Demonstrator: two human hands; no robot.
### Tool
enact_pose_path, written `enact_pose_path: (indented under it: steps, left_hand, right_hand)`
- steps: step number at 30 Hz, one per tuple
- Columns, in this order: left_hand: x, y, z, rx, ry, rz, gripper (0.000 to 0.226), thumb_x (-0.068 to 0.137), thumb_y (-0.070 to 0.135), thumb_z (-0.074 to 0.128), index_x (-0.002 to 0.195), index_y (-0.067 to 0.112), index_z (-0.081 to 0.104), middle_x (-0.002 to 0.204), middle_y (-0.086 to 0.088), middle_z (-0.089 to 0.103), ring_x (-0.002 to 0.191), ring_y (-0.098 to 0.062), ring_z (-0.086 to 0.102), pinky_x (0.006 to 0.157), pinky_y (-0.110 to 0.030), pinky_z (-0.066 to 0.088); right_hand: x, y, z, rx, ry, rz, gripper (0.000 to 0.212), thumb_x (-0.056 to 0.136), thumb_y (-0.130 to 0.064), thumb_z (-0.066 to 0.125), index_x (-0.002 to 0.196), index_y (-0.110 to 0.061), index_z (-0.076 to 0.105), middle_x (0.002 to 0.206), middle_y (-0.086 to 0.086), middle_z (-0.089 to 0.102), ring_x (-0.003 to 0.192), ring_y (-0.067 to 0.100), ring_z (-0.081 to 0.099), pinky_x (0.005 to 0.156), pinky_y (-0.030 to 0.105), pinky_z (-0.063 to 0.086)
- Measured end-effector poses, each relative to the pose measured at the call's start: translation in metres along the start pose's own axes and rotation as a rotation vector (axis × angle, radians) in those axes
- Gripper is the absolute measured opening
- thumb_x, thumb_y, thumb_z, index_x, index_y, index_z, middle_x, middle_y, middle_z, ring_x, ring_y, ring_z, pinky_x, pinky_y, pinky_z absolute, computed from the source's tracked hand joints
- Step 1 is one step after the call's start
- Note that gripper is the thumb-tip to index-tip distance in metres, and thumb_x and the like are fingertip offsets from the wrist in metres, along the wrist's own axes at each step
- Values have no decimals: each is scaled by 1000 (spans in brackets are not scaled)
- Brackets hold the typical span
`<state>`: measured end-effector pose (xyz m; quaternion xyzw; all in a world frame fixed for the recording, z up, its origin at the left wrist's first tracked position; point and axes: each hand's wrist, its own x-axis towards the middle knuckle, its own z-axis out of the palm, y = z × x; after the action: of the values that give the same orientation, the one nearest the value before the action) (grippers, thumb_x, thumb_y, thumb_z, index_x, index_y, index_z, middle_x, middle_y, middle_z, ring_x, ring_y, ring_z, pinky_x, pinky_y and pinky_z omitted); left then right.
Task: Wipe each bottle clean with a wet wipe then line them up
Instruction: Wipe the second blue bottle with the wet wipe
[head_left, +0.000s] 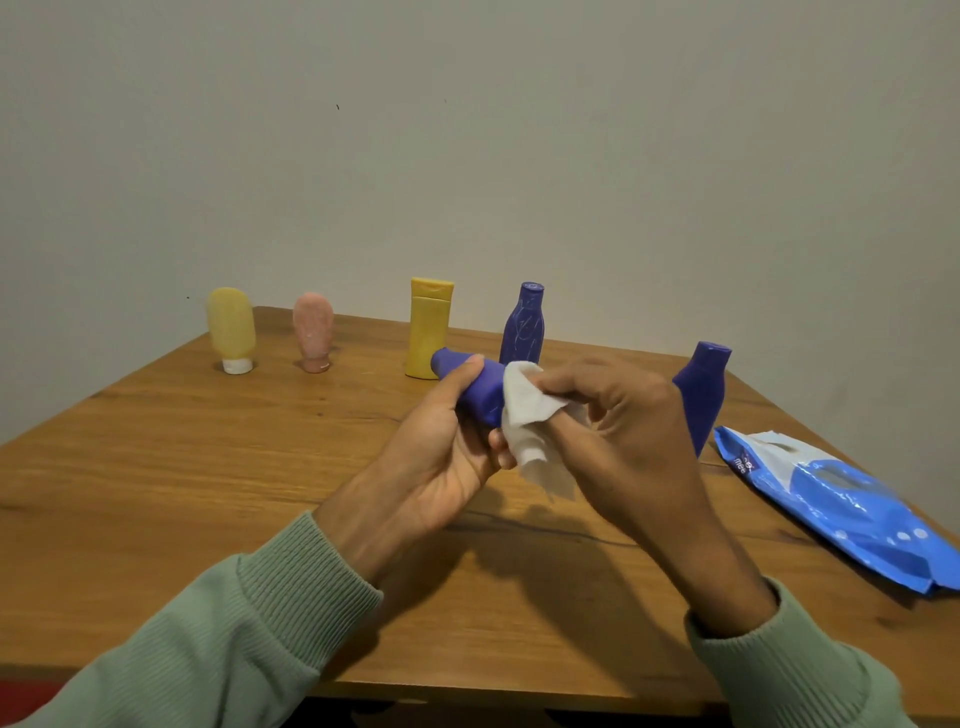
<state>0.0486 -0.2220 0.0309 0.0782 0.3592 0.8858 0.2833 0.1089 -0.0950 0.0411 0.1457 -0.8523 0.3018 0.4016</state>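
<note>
- Blue bottle (478, 392) is held sideways above the table (208, 467), left of the wipes pack (841, 504).
- Left hand (441, 457) is clasped round the bottle's body, thumb on top.
- Right hand (623, 415), nearer the pack, pinches a wet wipe (524, 415) against the bottle.
- Second blue bottle (701, 395) stands just beside the pack's far end.
- Further left of the pack stand a third blue bottle (524, 327), a yellow bottle (428, 332), a pink tube (313, 332) and a pale yellow tube (232, 327).

surface: wooden table (208, 493), brown grain, a dark line (545, 527) across its middle | backdrop: plain pale wall (467, 130) with a few small dark specks (337, 107) | right: blue-and-white wipes pack (852, 514) lying flat near the table's edge | lower-left corner: red patch (26, 696) below the table edge, unidentifiable
</note>
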Motion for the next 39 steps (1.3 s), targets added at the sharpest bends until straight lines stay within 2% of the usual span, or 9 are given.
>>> enact_pose_path:
  steps: [3, 9, 13, 17, 22, 27, 30, 33, 39]
  left_hand:
    - [-3, 2, 0, -76, -32, -55, 37, 98, 30, 50, 112, -3, 52, 79, -19, 67, 61, -25, 70, 48, -32, 57]
    - [-1, -1, 1, 53, -20, 16, 36, 101, 32, 40, 105, -1, 56, 70, -11, 53, 42, -11, 47, 38, -20, 39]
    - [-1, 1, -1, 42, -16, -27, 35, 99, 34, 45, 102, 2, 58, 74, -13, 66, 58, -19, 63, 57, -30, 48]
    - [-1, -1, 2, 36, -26, 5, 36, 100, 31, 41, 107, -1, 54, 65, -11, 55, 40, -12, 47, 35, -20, 40]
    - [-5, 1, 2, 11, -44, -46, 36, 99, 33, 45, 113, 0, 51, 72, -14, 64, 51, -20, 65, 37, -24, 48]
    - [-7, 1, 7, 57, -34, 21, 29, 101, 29, 41, 104, 1, 50, 62, -8, 46, 40, -12, 40, 35, -19, 36]
    - [-7, 1, 8, 57, -17, 26, 25, 100, 29, 43, 100, 5, 47, 58, -6, 45, 42, -12, 38, 36, -20, 35]
    - [-8, 0, 8, 55, -29, 25, 30, 100, 30, 42, 110, 2, 48, 63, -8, 48, 41, -12, 40, 36, -19, 36]
    - [-10, 0, 8, 9, -52, -21, 43, 100, 31, 42, 128, -2, 48, 76, -17, 62, 46, -21, 63, 33, -23, 46]
  right_hand:
    - [-6, -4, 9, -31, -37, -79, 25, 75, -13, 68, 100, -10, 70, 90, -6, 62, 76, -2, 56, 74, 4, 44]
    - [-3, 6, 5, -96, 100, -32, 25, 75, -4, 72, 99, -10, 70, 91, -2, 65, 80, -1, 55, 77, 7, 47]
    - [-7, 0, 10, -50, 32, -92, 25, 74, -10, 70, 99, -9, 70, 92, 1, 66, 82, 3, 57, 77, 9, 48]
    - [-4, 6, 6, -54, 150, -64, 23, 75, -6, 71, 98, -10, 70, 91, 0, 66, 82, 1, 56, 74, 7, 47]
    - [-8, 0, 11, 5, 54, -143, 25, 75, -15, 70, 100, -10, 69, 94, 2, 66, 87, 6, 58, 73, 13, 50]
    - [0, 9, -4, -69, 186, -89, 20, 79, -7, 69, 99, -8, 70, 92, -4, 62, 80, -1, 55, 68, 6, 44]
    - [4, 14, -12, -76, 216, -51, 21, 81, -6, 70, 102, -8, 69, 94, -4, 63, 83, -9, 54, 68, 2, 41]
    - [4, 11, -12, -39, 188, -75, 22, 81, -10, 69, 102, -9, 69, 94, -7, 60, 87, -11, 53, 68, 2, 41]
    - [-2, 3, 4, 39, 6, -198, 27, 78, -30, 63, 101, -16, 68, 96, -1, 65, 90, 10, 61, 73, 29, 54]
